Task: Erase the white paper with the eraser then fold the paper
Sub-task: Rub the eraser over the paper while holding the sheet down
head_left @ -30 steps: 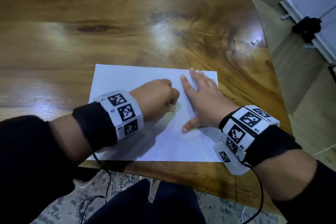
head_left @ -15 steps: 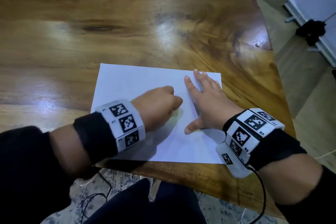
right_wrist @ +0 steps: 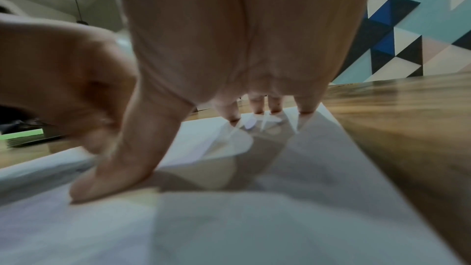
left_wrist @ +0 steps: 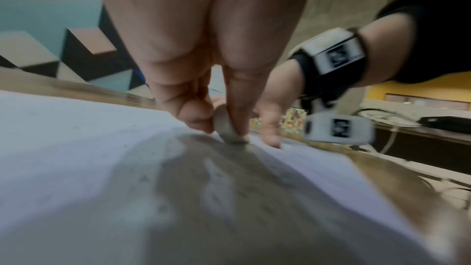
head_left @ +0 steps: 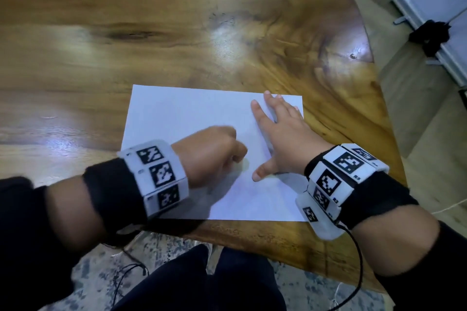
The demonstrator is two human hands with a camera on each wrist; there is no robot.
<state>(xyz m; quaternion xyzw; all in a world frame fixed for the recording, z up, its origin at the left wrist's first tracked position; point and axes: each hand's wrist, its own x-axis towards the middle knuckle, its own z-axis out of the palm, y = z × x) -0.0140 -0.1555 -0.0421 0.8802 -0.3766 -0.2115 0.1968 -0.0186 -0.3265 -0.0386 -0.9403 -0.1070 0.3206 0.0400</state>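
A white sheet of paper point(head_left: 182, 113) lies flat near the front edge of the wooden table point(head_left: 126, 45). My left hand point(head_left: 214, 151) is curled into a fist over the middle of the sheet and pinches a small pale eraser point(left_wrist: 225, 126) between thumb and fingers, its lower end touching the paper point(left_wrist: 76, 138). My right hand point(head_left: 280, 134) lies flat on the right part of the sheet with fingers spread and straight; in the right wrist view its fingertips point(right_wrist: 257, 108) and thumb press the paper point(right_wrist: 305, 188). The eraser is hidden in the head view.
The table's right edge point(head_left: 379, 98) slants close to the paper's right side. A white board with a black object point(head_left: 429, 33) stands on the floor at the right. My dark-clothed legs point(head_left: 202, 280) and a patterned rug are below the front edge.
My left fist with the eraser has shifted slightly back and forth on the sheet, and it is blurred now. The right hand has stayed pressed on the paper.
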